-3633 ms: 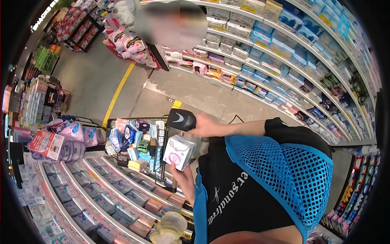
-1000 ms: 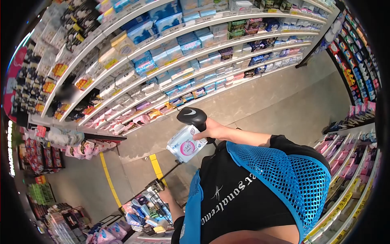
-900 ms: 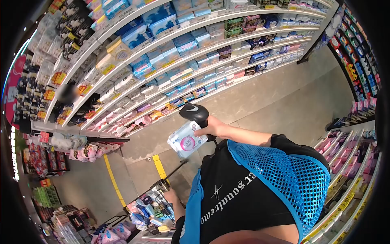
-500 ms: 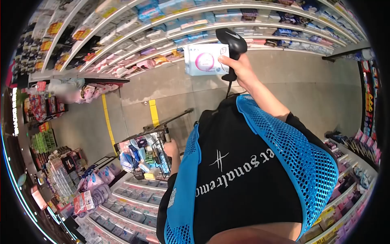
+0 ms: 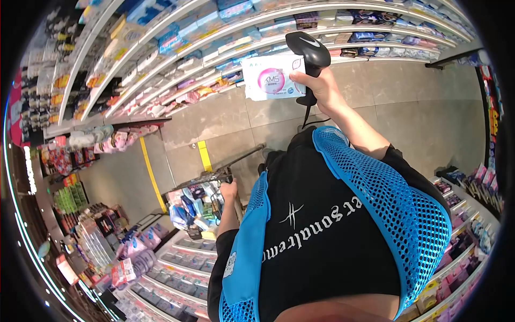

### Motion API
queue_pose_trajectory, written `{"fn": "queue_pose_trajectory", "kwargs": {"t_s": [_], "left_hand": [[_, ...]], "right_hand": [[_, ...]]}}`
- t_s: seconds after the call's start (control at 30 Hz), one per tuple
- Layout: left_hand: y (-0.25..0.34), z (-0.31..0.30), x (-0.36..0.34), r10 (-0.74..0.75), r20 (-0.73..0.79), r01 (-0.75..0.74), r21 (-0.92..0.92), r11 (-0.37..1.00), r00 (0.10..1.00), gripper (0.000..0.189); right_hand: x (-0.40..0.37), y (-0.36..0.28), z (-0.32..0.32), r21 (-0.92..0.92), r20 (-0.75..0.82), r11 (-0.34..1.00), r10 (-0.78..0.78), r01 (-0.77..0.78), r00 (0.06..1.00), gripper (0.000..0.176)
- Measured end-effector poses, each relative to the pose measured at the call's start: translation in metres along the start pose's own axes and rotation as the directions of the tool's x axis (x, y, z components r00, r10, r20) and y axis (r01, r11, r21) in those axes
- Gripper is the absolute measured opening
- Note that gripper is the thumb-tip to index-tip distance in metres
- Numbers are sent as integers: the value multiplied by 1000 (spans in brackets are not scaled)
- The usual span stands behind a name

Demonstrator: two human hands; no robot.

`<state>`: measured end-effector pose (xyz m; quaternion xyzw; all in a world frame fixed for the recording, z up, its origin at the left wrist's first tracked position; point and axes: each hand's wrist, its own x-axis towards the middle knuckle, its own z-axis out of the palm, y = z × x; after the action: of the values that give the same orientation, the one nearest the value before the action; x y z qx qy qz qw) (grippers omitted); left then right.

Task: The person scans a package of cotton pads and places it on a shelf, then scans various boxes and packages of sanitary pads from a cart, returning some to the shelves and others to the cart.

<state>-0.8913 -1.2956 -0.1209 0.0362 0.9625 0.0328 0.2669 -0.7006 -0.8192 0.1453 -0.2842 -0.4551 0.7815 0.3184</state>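
My right hand is closed around a black barcode scanner, with its cord trailing down toward my body. The same hand pinches a white flat packet under its thumb; a pink circle and the letters XMS show on its front. Both are held out ahead of me, near the shelves. Low on the left, my left hand is wrapped around the handle of a shopping cart. Inside the cart lie several packaged goods in blue, white and yellow.
Long shelves of packaged goods curve across the front. Another low rack stands behind on the left, and more shelving is at the right. Yellow lines mark the grey tiled floor. Display stands are at far left.
The cart and my left hand have shifted slightly right and up in view. The packet's printing shows more clearly, while my right hand keeps its hold on packet and scanner.
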Motion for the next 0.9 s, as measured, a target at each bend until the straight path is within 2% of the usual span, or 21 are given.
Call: {"fn": "queue_pose_trajectory", "kwargs": {"t_s": [0.03, 0.07, 0.1, 0.13, 0.17, 0.2, 0.23, 0.27, 0.33, 0.4, 0.47, 0.53, 0.63, 0.73, 0.83, 0.9], "left_hand": [[-4, 18, 26, -41, 56, 41, -4, 999, 998, 60], [-2, 26, 38, -83, 113, 84, -5, 996, 990, 59], [18, 10, 19, -62, 206, 80, -81, 994, 977, 59], [28, 10, 7, 48, 32, -48, -1, 999, 998, 58], [45, 0, -13, 112, -72, -116, -57, 992, 991, 58], [62, -16, -28, 127, 11, -127, -12, 992, 992, 58], [59, -4, -10, -25, 260, 55, -109, 992, 965, 52], [64, 0, -8, -29, 331, 62, -89, 994, 943, 52], [92, 7, -11, 83, 326, -73, -44, 996, 942, 52], [130, 20, -13, 190, 354, -194, -26, 981, 916, 52], [183, 31, -21, 304, 392, -319, -29, 947, 868, 51], [244, 41, -35, 432, 424, -447, -67, 892, 796, 51], [336, 49, -60, 594, 442, -594, -157, 789, 672, 51], [405, 46, -85, 695, 442, -675, -236, 700, 567, 51], [436, 39, -88, 746, 424, -714, -270, 646, 514, 50], [438, 32, -77, 745, 407, -718, -254, 648, 528, 50]], "right_hand": [[1, -4, -7, 3, -11, 1000, -24, 24, 1000, 35], [-1, -6, -17, -30, -29, 1000, -11, 10, 1000, 42], [-3, -6, -27, -63, -48, 998, -6, 3, 999, 50], [-6, -8, -34, -69, -95, 998, 5, -11, 995, 54], [-9, -9, -41, -74, -142, 997, 15, -26, 990, 59], [-11, -11, -48, -78, -189, 996, 26, -41, 982, 64], [-15, -11, -57, -68, -209, 996, 49, -65, 977, 62], [-23, -9, -66, -56, -228, 994, 81, -96, 970, 60], [-40, -6, -80, -27, -301, 995, 87, -100, 950, 57], [-60, -6, -90, -16, -346, 996, -89, 89, 934, 59], [-75, -3, -99, -13, -433, 982, -174, 186, 885, 49], [-88, -14, -103, 27, -515, 974, -180, 226, 838, 47], [-94, -11, -117, 31, -542, 974, -172, 224, 823, 45], [-86, -15, -118, 54, -563, 974, -151, 219, 813, 41], [-70, -13, -115, 42, -540, 984, -125, 175, 832, 41], [-56, -13, -110, 13, -522, 989, -116, 144, 845, 41]]}}
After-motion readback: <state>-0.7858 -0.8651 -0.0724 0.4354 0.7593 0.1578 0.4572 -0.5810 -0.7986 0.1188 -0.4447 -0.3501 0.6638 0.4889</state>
